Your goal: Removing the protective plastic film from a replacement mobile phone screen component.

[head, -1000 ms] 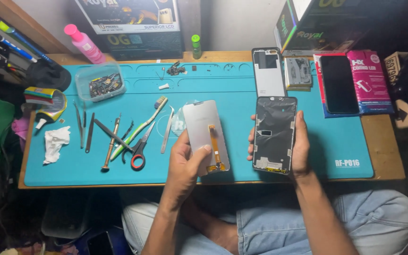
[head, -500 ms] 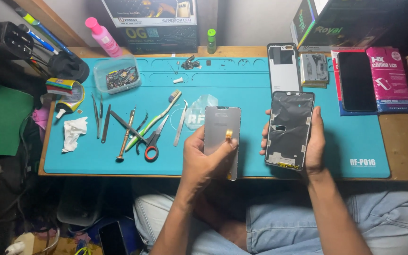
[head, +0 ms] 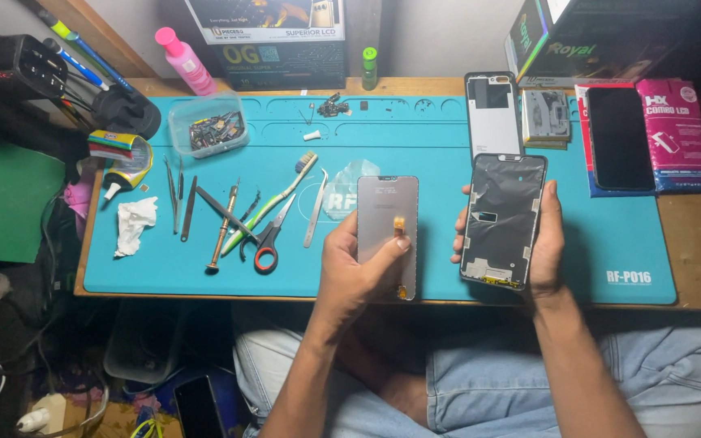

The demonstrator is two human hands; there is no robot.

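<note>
The left hand held a grey phone screen panel upright over the near edge of the teal work mat, its thumb pressed against the small orange ribbon tab on the panel's back. Just beside it, the right hand gripped a black phone frame by its edges, the inner side facing up. Scissors with red handles, tweezers and a toothbrush lay on the mat to the left. A white back cover rested at the mat's far edge.
</note>
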